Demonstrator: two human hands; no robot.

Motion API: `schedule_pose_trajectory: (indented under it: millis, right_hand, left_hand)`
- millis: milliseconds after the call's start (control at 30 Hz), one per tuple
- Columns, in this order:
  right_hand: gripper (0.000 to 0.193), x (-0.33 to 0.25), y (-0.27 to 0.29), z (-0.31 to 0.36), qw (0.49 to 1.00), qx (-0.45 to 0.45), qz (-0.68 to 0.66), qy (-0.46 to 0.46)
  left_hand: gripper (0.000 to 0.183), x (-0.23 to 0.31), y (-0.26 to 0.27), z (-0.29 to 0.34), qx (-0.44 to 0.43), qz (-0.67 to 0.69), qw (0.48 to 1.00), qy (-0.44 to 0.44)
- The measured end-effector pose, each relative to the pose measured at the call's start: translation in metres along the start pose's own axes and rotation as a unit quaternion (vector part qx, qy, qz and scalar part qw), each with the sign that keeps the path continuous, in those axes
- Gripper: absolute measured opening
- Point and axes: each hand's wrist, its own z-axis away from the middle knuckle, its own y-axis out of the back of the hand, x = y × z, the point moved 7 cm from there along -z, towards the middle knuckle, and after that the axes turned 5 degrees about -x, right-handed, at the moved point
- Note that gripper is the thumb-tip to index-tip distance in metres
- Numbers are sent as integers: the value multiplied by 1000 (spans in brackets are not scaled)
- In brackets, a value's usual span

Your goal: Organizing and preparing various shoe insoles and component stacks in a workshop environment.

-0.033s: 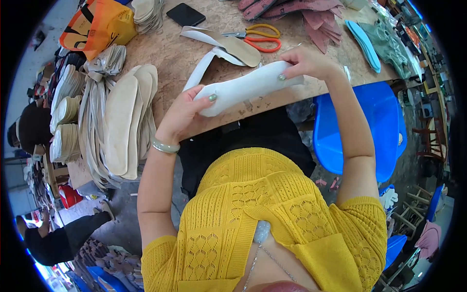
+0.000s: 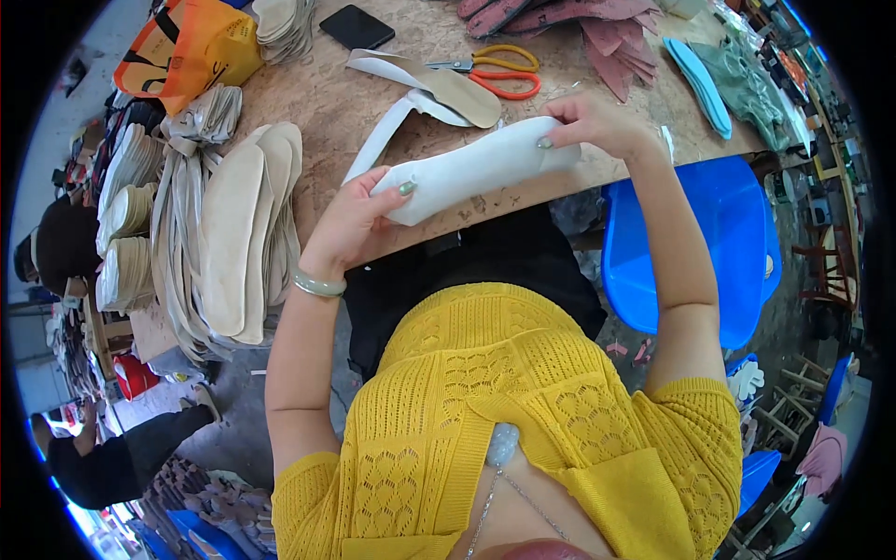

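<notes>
While the left hand (image 2: 353, 213) pinches one end of the white piece (image 2: 476, 173), the right hand (image 2: 597, 123) pinches the other, so the two hands stand well apart with the piece spanning between them. Each thumb lies on the upper face; most of the fingers beneath are hidden, so how far they reach under cannot be told. The piece is over the near edge of the worktop (image 2: 317, 103), its right end farther from the body than its left; whether it touches the surface anywhere is unclear.

Handling it well probably calls for light, even tension from both ends: the piece looks thin and flexible, and a harder pull on one side could skew it or raise creases. Thumbs pressed flat near the ends would leave most of the face in view for spotting wrinkles. A loose-looking flap shows by the right thumb, and that end likely deserves the most care. Level wrists should help the long sides stay free of twist.

Just beyond the piece lie a beige insole (image 2: 471, 101) and a white strip (image 2: 378, 142); the strip runs close to the left hand and could snag. The scissors (image 2: 478, 71) lie farther back, blades pointing left, apart from both hands.
</notes>
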Motion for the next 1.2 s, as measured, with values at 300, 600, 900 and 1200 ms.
schedule_pose_trajectory:
  millis: [300,600,900,1200]
  right_hand:
    - [24,62,-22,27,960,233,-111,-106]
    - [34,49,-9,17,923,333,164,-100]
    - [31,-33,25,40,780,496,368,103]
    - [50,-126,126,-13,587,565,533,227]
  left_hand:
    - [17,-26,16,6,184,-146,971,-35]
    - [16,11,-14,14,257,-558,774,-153]
    - [41,22,-38,30,285,-589,707,-270]
    - [35,12,-69,31,182,-583,713,-344]
